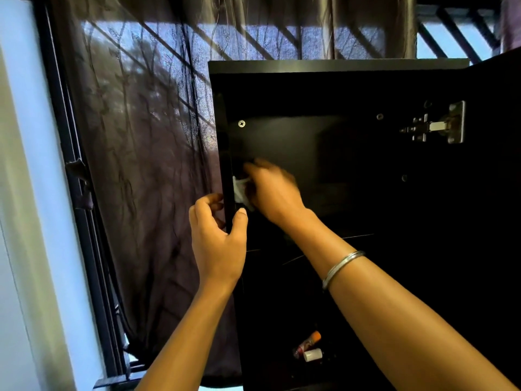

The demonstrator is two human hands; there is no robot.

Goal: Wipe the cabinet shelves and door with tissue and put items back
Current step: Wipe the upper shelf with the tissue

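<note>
My right hand (272, 190), blurred, fingers bunched around the tissue (239, 191), presses it on the cabinet's (310, 142) inner left wall. My left hand (217, 235), at 7 o'clock from the tissue, grips the cabinet's front edge, thumb inside and fingers curled outside. At 5 o'clock, low inside, lie 2 small tubes (308, 347); the hinge (439, 125) sits at 2 o'clock.

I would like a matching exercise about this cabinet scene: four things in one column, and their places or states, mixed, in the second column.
Things:
1. tissue
2. left hand
3. bracelet
4. hinge

Places or states:
A. on the right forearm
B. grips the cabinet's left front edge
C. metal, at the cabinet's upper right
D. white, held against the inside left wall

Pairs: 1-D, 2-B, 3-A, 4-C
</note>
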